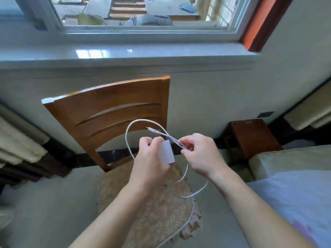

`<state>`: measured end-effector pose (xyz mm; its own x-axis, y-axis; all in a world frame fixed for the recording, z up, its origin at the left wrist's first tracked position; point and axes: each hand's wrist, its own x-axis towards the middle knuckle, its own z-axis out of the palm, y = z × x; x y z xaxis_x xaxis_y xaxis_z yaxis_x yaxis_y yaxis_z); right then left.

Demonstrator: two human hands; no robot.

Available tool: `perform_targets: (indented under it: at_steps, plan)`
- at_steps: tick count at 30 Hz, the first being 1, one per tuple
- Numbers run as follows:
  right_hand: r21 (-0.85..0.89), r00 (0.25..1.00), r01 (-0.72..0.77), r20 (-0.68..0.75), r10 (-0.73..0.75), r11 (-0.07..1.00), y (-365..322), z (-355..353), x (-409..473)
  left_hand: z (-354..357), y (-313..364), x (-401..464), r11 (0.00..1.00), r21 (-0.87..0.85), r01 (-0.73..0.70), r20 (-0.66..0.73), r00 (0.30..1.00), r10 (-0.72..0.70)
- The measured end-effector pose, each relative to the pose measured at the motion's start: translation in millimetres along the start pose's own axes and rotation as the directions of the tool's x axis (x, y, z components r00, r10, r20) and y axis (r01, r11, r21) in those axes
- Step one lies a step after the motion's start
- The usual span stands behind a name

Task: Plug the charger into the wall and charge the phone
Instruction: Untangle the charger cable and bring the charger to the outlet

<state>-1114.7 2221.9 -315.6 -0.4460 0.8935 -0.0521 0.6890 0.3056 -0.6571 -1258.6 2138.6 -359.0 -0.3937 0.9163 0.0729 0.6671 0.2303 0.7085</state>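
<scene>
My left hand (pixel 152 158) grips a white charger block (pixel 167 151) over the chair seat. A white cable (pixel 128 136) loops up from the block in front of the chair back and hangs down in a second loop below my hands. My right hand (pixel 198 154) pinches two strands of that cable just right of the block. The cable's small plug end (pixel 149 128) sticks out free to the upper left of my right hand. A dark wall socket (pixel 266 114) sits low on the wall at the right. No phone is in view.
A wooden chair (pixel 111 108) with a patterned cushion (pixel 152 212) stands right below my hands, against the wall under the window sill (pixel 125 54). A brown bedside cabinet (pixel 254 136) stands at the right, with a bed (pixel 295 176) in front of it. Curtains hang at the left.
</scene>
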Motion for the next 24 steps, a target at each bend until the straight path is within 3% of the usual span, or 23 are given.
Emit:
perform_targets:
  at_steps: [12, 24]
  plan:
    - [0.174, 0.944, -0.172, -0.251, 0.213, 0.970, 67.3, -148.8, -111.6, 40.7, 175.3, -50.8, 0.978, -0.070, -0.196, 0.168, 0.964, 0.205]
    - [0.305, 0.818, -0.341, -0.370, 0.441, 0.889, 203.8, -273.6, -294.3, 160.2, 339.1, -172.5, 0.921, -0.168, -0.351, 0.370, 0.844, 0.389]
